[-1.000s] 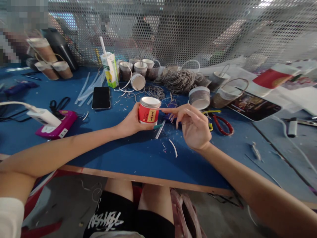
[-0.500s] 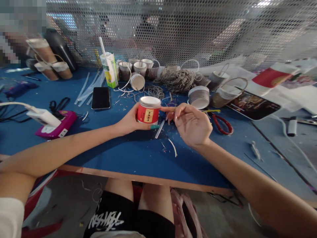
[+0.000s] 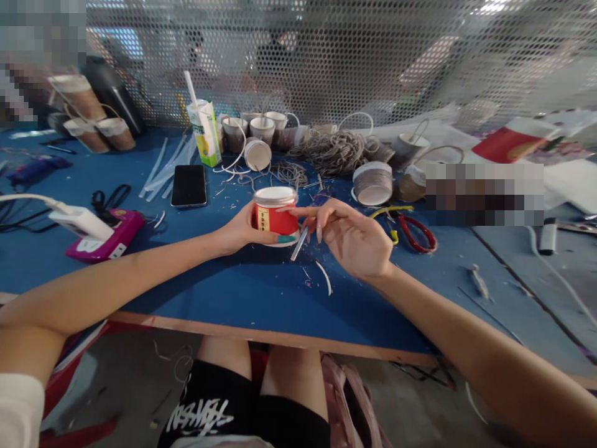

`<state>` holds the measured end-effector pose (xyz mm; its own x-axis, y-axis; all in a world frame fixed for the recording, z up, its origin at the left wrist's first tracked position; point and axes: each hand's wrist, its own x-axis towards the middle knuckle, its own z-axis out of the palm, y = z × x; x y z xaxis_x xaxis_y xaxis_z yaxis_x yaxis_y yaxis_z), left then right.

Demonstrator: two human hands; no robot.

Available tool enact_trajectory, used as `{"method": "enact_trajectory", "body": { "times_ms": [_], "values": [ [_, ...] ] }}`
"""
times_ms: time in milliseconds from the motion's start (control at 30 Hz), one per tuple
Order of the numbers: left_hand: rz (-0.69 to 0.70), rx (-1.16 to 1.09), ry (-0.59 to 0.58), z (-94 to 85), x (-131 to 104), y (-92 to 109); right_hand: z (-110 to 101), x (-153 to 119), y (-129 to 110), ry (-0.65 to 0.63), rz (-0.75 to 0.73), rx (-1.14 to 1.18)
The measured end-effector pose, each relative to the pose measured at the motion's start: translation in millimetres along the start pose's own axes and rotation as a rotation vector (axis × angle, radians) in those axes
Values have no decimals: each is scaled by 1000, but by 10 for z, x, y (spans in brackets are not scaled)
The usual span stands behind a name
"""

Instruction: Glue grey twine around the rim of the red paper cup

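Note:
My left hand is wrapped round a red paper cup with a yellow label and a white rim, its thumb across the lower front. A greyish band runs just under the rim. The cup is held upright over the blue table, mouth up. From the right, the index finger of my right hand reaches out and touches the cup's red side. The other fingers of that hand are loosely bent and apart, holding nothing I can see. Below the fingertips lies a clear glue stick on the table.
Behind the cup are a heap of grey cord, several cord-wrapped cups and a drink carton. A phone and a purple power strip lie left. Red-handled pliers lie right. A perforated metal screen stands behind.
The cup has turned in my left hand, so its yellow label has shifted left. My right index finger has moved left and down, from near the rim onto the cup's side.

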<state>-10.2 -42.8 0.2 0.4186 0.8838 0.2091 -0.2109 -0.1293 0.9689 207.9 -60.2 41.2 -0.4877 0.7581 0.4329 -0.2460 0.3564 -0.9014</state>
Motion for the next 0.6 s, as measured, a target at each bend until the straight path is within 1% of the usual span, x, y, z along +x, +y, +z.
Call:
{"method": "enact_trajectory", "body": {
  "times_ms": [67,233,367,433,533,567,600],
  "values": [
    [1,-22,-16,-2,0,7,-16,11,2,25,12,34],
    [-14,-89,-52,0,-11,44,-18,35,-30,145,112,103],
    [-49,-132,-50,13,-24,75,-44,58,-4,226,105,109],
    [-71,-131,-20,26,-26,76,-66,68,29,287,76,92],
    [-76,-64,75,53,-19,55,-61,67,45,402,-76,55],
    [-68,-33,107,63,-14,46,-43,60,34,417,-126,45],
    [-60,-2,135,74,-10,38,-18,48,17,404,-155,42]
  ]
}}
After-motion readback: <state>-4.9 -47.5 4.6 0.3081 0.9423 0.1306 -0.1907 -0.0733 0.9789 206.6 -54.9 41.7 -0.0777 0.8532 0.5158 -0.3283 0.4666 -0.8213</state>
